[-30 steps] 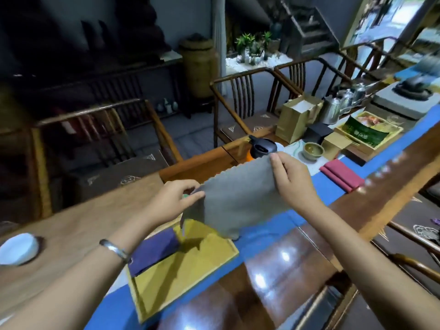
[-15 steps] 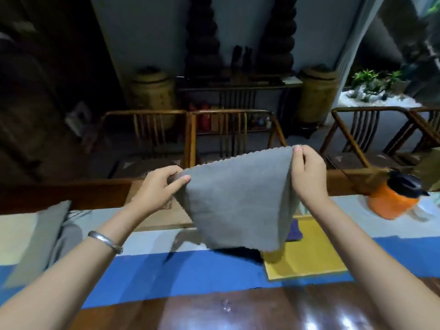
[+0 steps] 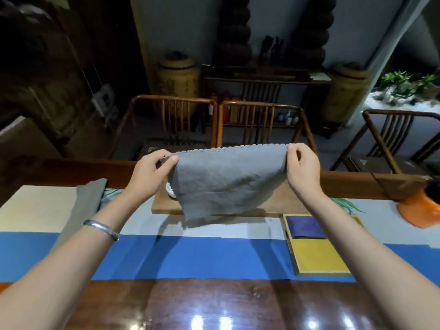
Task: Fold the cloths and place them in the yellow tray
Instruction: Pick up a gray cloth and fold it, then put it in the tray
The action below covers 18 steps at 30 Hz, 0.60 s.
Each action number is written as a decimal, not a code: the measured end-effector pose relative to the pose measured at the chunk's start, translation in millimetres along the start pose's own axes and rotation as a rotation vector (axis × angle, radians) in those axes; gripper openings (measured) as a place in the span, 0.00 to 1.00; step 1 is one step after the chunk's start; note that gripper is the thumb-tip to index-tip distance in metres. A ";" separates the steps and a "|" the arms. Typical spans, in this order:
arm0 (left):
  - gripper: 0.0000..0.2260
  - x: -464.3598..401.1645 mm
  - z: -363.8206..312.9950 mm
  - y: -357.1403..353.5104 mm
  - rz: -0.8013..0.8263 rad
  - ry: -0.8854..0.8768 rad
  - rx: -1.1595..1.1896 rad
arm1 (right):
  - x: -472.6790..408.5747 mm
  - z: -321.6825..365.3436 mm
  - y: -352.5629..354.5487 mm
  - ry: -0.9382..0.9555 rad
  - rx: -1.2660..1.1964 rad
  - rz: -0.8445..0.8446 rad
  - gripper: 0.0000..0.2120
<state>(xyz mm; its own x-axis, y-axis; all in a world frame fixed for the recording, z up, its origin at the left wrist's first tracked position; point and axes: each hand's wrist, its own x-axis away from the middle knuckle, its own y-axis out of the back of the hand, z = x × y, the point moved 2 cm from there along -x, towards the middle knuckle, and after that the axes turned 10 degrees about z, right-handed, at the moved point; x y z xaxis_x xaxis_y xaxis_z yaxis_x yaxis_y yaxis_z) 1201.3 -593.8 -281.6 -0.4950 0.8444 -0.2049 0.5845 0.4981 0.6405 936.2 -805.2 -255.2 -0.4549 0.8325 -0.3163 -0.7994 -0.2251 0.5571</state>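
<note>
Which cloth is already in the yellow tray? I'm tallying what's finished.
The folded purple cloth, lying at the far end of the yellow tray. The grey cloth hangs unfolded between the left hand and right hand, above the table.

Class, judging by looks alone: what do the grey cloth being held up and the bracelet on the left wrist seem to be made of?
Grey cloth: soft woven or microfibre textile, matte; it drapes limply and has a scalloped edge. Bracelet: probably polished silvery metal; it is a rigid band with bright highlights.

I find no legible text, faint dark marks on the big jar [image 3: 179, 84] at eleven o'clock too blurred to read
</note>
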 end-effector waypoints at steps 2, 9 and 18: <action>0.10 0.3 -0.8 -3.1 0.015 0.008 0.053 | 1.1 -2.3 -1.1 -0.019 -0.022 0.018 0.15; 0.12 24.4 16.3 -18.7 0.079 0.055 0.075 | 44.9 -24.5 1.4 -0.022 -0.101 0.108 0.12; 0.13 148.7 88.7 -82.9 0.422 0.270 0.281 | 202.8 -116.0 -29.2 -0.246 -0.195 0.364 0.15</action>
<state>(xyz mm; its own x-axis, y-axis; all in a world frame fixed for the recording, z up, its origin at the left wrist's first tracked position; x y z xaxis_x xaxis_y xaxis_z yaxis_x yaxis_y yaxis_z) 1136.3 -492.1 -430.8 -0.3066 0.9196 0.2456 0.8972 0.1931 0.3973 821.8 -688.5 -424.7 -0.6311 0.7718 0.0772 -0.6748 -0.5954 0.4362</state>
